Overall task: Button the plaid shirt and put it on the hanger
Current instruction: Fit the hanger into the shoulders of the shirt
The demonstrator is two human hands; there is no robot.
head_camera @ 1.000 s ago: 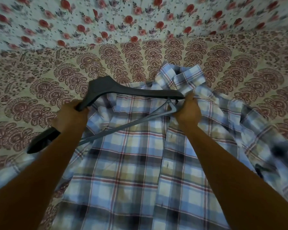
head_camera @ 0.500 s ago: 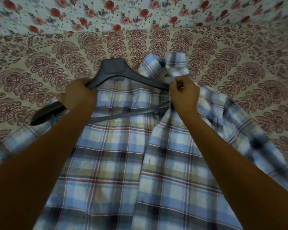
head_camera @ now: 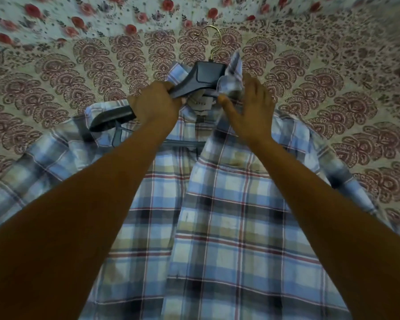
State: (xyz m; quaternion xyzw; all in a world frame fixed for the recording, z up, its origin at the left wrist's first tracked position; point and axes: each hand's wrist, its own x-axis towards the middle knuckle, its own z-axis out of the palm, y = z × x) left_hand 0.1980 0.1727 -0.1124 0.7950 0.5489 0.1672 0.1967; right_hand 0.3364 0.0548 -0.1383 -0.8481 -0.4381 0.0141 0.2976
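- Plaid shirt (head_camera: 229, 227) lies front-up on the bedspread (head_camera: 56, 88), sleeves spread out, top of the front open with the neck label (head_camera: 200, 103) showing.
- Change: the hanger (head_camera: 208, 75) was lying slanted across the chest a second ago. Its neck now sits in the collar (head_camera: 234, 72) opening, and the gold hook (head_camera: 214, 40) is newly visible, sticking out past the collar.
- The hanger's right arm is now hidden under the right front panel. Its left arm is still outside, on top of the fabric. The lower bar (head_camera: 183, 142) shows in the open gap.
- Left hand (head_camera: 155, 107): fingers wrapped round the hanger's left arm near the neck.
- Right hand (head_camera: 252, 109): has let go of the hanger end. Fingers are mostly straight, laid on the right collar side, thumb against the placket edge. No clear pinch.
- Read: one shoulder looks seated, and the left one still needs pulling over the hanger arm.
- Lower placket overlaps, but I can't tell if it's buttoned. The top clearly isn't closed.
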